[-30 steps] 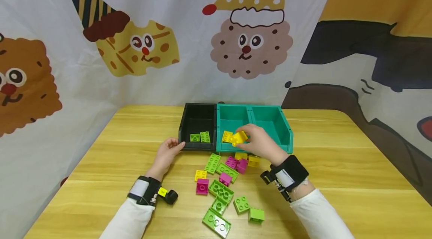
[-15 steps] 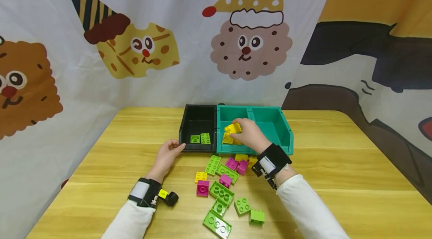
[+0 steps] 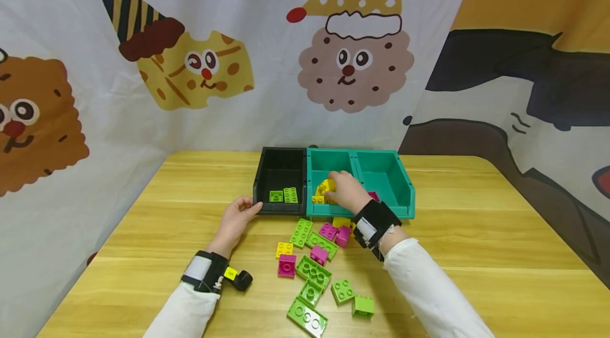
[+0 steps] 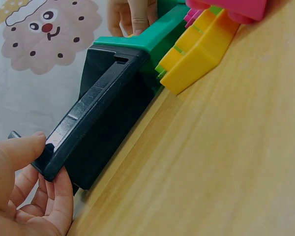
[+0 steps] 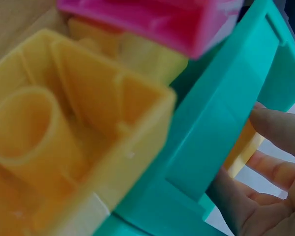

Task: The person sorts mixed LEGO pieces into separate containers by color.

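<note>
A yellow toy brick (image 3: 325,186) is pinched between the thumb and fingers of a person's right hand (image 3: 350,192), low inside the left teal bin (image 3: 329,158). Just below those fingertips, in the same bin, lies at least one more yellow piece (image 3: 317,199). To the right of the fingers is the adjoining right teal bin (image 3: 381,168), where a magenta piece (image 3: 374,196) shows, partly hidden by the hand. To the left of the fingers, a black bin (image 3: 283,159) holds two green bricks (image 3: 290,195). The left hand (image 3: 235,222) pinches that bin's front left corner, thumb on top of the rim, fingers curled beneath. Nearer the person than the right fingers, loose green bricks (image 3: 313,272), loose magenta bricks (image 3: 287,266) and loose yellow bricks (image 3: 284,249) lie scattered on a wooden table (image 3: 190,211). Beyond both hands hangs a cloth printed with cartoon snacks (image 3: 267,126).
</note>
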### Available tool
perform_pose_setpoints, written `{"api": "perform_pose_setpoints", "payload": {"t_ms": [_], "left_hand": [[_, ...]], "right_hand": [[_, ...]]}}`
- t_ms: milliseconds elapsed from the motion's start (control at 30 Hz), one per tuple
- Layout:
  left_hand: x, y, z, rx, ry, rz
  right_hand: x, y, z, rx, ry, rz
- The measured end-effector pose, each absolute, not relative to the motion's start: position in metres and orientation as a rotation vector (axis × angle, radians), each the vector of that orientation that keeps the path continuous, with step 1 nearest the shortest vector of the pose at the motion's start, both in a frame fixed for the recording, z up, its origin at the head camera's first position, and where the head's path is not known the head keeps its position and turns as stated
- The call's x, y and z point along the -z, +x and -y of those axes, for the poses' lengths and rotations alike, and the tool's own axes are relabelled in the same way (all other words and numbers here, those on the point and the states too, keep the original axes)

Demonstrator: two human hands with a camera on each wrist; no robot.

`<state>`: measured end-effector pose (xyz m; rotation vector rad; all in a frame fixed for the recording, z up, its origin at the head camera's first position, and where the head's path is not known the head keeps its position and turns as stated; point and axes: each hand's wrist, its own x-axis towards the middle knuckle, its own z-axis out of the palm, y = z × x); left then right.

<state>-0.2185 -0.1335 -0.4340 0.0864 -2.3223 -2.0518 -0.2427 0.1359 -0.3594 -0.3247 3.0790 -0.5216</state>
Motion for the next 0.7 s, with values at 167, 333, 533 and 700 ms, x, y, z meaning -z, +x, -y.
{"api": "perform_pose_setpoints", "payload": {"t_ms": [167, 333, 533, 700], "left_hand": [[0.434, -0.218, 0.134, 2.048, 0.104, 2.335], [0.433, -0.217, 0.135, 2.062, 0.114, 2.335], [0.432, -0.218, 0.135, 2.061, 0.109, 2.335], [0.433, -0.219, 0.133, 2.063, 0.102, 2.322]], "right_hand": [[0.36, -0.245, -0.133, 0.486, -0.338, -3.088], [0.359, -0.249, -0.128, 0.421, -0.32, -3.085], [0.36, -0.257, -0.121, 0.355, -0.246, -3.052], [0.361, -0.262, -0.121, 0.317, -0.212, -2.995]]}}
